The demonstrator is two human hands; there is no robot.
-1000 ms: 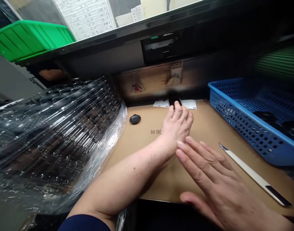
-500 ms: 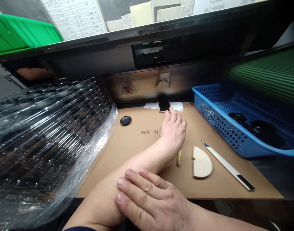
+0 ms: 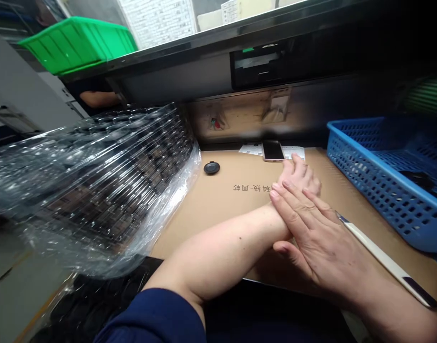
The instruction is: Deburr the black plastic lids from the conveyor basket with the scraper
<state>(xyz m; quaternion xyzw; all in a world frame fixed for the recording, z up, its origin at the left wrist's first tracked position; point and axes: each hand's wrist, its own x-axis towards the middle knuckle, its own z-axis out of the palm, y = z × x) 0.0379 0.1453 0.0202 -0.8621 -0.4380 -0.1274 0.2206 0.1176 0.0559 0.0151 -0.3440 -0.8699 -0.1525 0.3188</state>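
My left hand [image 3: 299, 174] reaches across a brown cardboard sheet [image 3: 221, 205] and rests on it with the fingers curled under; its palm is hidden. A dark phone [image 3: 273, 150] lies face up just beyond its knuckles, not touched. My right hand [image 3: 313, 233] lies flat over the left wrist, fingers stretched out and together, holding nothing. A navy sleeve [image 3: 157, 317] covers my left upper arm.
A stack of dark trays wrapped in clear film [image 3: 96, 181] fills the left. A black round cap [image 3: 211, 167] lies near it. A white-handled knife [image 3: 382, 259] and a blue mesh basket [image 3: 364, 166] are to the right. Another person's arm [image 3: 96, 98] shows under a green bin [image 3: 78, 43].
My right hand has slid from the left forearm up onto the wrist. It now covers the spot where a pale half-disc and a small yellowish piece lay. The view has swung left.
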